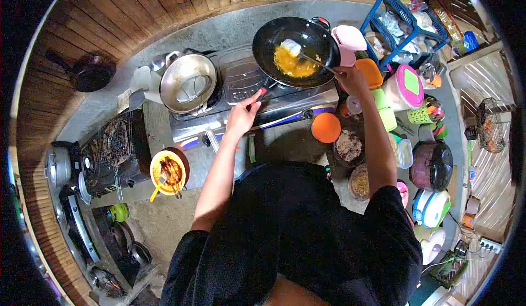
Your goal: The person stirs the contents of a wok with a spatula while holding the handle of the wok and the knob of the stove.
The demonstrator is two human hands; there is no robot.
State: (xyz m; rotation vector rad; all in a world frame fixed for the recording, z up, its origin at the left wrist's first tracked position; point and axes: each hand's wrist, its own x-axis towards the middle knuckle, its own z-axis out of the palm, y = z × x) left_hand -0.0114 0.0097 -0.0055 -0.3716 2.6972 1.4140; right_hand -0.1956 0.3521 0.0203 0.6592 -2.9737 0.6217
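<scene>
1. Wok (pixel 267 52) sits at the right end of the stove (pixel 241 67), with yellow-orange liquid (pixel 296 66) in its bottom.
2. Left hand (pixel 243 117), over the stove's front edge, grasps the end of the wok's handle (pixel 265 89), fingers closed on its red grip.
3. Right hand (pixel 352 80), by the stove's right end, has its fingers wrapped around the spatula (pixel 316 63); the pale head reaches into the wok.
4. Steel pan (pixel 171 81) at the stove's left end holds a strainer (pixel 194 89).
5. Orange lid (pixel 326 128) lies near the stove's front right corner; a sauce bowl (pixel 156 163) stands near its front left corner.
</scene>
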